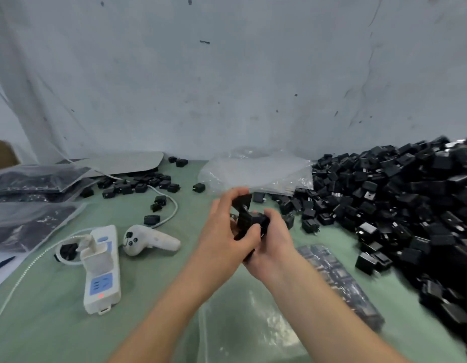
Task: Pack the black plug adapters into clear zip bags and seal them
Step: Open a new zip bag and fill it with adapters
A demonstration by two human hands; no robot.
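Note:
Both hands meet above the middle of the green table, holding a small stack of black plug adapters (249, 218). My left hand (224, 231) grips the stack from the left, fingers curled over its top. My right hand (273, 239) cups it from below and the right. A huge heap of loose black adapters (400, 200) fills the right side. An empty clear zip bag (248, 318) lies flat under my forearms. A filled bag of adapters (339, 281) lies to the right of my right arm. More clear bags (256, 171) lie behind the hands.
A white power strip (102, 271) with a lit red light and a white handheld controller (148, 241) lie at left. Scattered adapters (138, 186) and a white cable (169, 205) lie beyond. Packed dark bags (30, 203) are stacked at far left. A grey sheet (227, 74) hangs behind.

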